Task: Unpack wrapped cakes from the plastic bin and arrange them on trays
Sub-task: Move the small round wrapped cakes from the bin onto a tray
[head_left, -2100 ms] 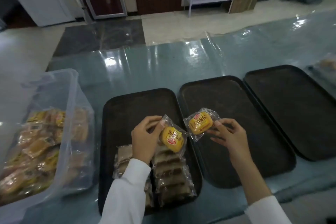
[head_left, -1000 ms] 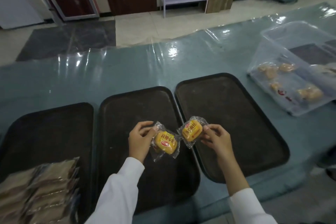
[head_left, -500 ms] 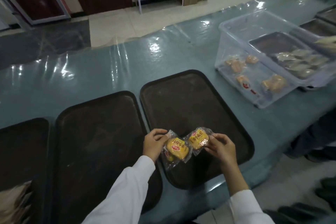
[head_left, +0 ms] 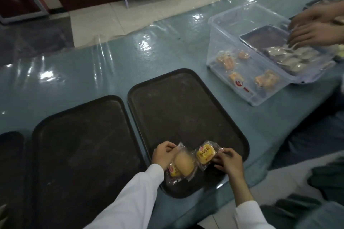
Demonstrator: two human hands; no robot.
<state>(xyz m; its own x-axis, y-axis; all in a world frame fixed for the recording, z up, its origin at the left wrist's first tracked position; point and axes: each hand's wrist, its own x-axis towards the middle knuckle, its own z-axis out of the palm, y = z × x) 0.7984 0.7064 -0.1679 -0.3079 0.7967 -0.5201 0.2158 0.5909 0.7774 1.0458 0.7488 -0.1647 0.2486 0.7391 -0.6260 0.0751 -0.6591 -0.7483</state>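
Note:
My left hand [head_left: 164, 155] grips a clear-wrapped yellow cake [head_left: 183, 166], turned so its plain side faces up, low over the near left corner of a dark tray [head_left: 178, 102]. My right hand [head_left: 228, 160] holds a second wrapped cake [head_left: 205, 153] with a yellow printed label, just to the right of the first, over the same tray's near edge. A clear plastic bin [head_left: 260, 69] with a few wrapped cakes in it stands at the right rear.
Another dark tray [head_left: 80, 135] lies to the left, a third [head_left: 11, 154] at the far left edge. Another person's hands [head_left: 312, 28] work over a tray of wrapped cakes [head_left: 290, 55] behind the bin. The table has a glossy plastic cover; its front edge runs near my arms.
My view swung right from the first bin and tray to the rightmost tray. Both hands carried their cakes along and lowered them to its near corner; the left cake got turned over.

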